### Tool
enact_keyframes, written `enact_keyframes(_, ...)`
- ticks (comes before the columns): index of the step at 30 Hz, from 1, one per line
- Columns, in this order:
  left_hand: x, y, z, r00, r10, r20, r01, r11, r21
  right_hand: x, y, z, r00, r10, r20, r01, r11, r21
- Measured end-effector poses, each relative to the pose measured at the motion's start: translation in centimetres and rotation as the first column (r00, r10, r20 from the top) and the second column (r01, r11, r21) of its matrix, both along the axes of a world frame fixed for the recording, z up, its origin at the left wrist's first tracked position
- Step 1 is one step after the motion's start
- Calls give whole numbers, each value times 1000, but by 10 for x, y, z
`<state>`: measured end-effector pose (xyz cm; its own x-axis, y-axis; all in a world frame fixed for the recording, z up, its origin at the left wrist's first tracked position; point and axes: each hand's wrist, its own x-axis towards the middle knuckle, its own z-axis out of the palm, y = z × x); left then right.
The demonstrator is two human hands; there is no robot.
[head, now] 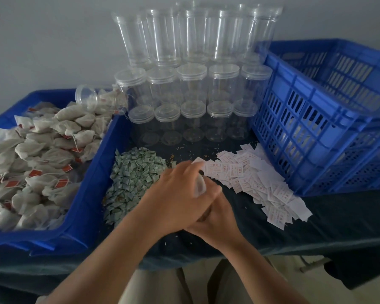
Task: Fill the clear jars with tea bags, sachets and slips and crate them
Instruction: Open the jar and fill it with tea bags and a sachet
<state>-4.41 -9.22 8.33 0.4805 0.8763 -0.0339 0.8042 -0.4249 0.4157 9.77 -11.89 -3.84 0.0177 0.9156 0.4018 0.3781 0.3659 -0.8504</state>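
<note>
Head view, left hand crossed over right hand, left seemingly gripping a blurred clear jar, right's grip impossible to tell, sachets leftward, slips rightward

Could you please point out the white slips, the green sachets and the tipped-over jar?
white slips (261,178): head view, middle of pile.
green sachets (132,183): head view, middle of heap.
tipped-over jar (97,100): head view, clear wall.

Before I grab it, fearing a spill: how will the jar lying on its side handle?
Probably light: the jar looks like thin clear plastic. Round and on its side, it may roll off the soft tea bags. Bags inside might spill.
</note>
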Motion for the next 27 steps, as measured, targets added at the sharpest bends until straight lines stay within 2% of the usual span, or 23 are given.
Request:
enact_keyframes(2, 16, -4, -3, 979, 202, -22, -203, 974, -96, -1, 0, 0, 985, -101, 139, 86, 990, 114)
enact_keyframes(3, 22, -7, -7, 972, 234, -28, -236, 970, -54, -2, -1, 0, 977, -120, 177, 99, 987, 123)
enact_keyframes(5, 24, -11, -13, 975, 218, -28, -212, 965, 157, -1, -2, 4, 978, -120, 170, 109, 991, 73)
enact_keyframes(6, 21, -11, -15, 986, 168, -21, -158, 957, 245, 0, -2, 5, 985, -104, 138, 100, 994, 41)
enact_keyframes(8, 11, -7, -17, 1000, 13, 17, -17, 952, 305, 4, -2, 3, 999, -22, 28, 23, 1000, -21)
enact_keyframes(10, -3, -1, -19, 983, -179, 41, 159, 942, 295, 8, -4, 2, 995, 69, -74, -73, 996, -48)
enact_keyframes(12, -20, 7, -18, 929, -369, 43, 344, 899, 272, 8, -5, 1, 981, 143, -129, -152, 986, -66)
enact_keyframes(13, -27, 9, -17, 899, -436, 36, 415, 876, 247, 7, -6, 0, 976, 165, -141, -176, 982, -71)
enact_keyframes(15, -35, 12, -11, 884, -467, -10, 463, 873, 155, 7, -5, -3, 975, 172, -139, -183, 980, -74)
enact_keyframes(17, -31, 7, -5, 928, -372, -20, 372, 926, 68, 5, -3, -3, 979, 160, -127, -169, 984, -62)
enact_keyframes(19, -15, -5, -1, 989, -144, -18, 143, 989, -46, 2, 1, 0, 993, 109, -53, -111, 993, -32)
enact_keyframes(21, 7, -13, -2, 993, 102, -60, -109, 987, -115, -2, 2, 3, 994, 25, 106, -32, 997, 66)
enact_keyframes(22, 18, -16, -3, 979, 176, -99, -184, 980, -76, -4, 0, 4, 988, -4, 155, -10, 995, 94)
enact_keyframes(24, 31, -18, -8, 962, 224, -156, -202, 969, 145, -3, -3, 7, 990, -24, 139, 15, 998, 66)
enact_keyframes(25, 30, -17, -12, 975, 175, -139, -130, 951, 282, 0, -5, 6, 993, -24, 112, 18, 999, 50)
enact_keyframes(26, 25, -16, -14, 994, 54, -92, -16, 928, 371, 4, -5, 5, 997, 2, 73, -5, 999, 33)
enact_keyframes(27, 17, -13, -15, 993, -112, -41, 119, 910, 396, 8, -6, 3, 998, 58, 4, -58, 998, 7)
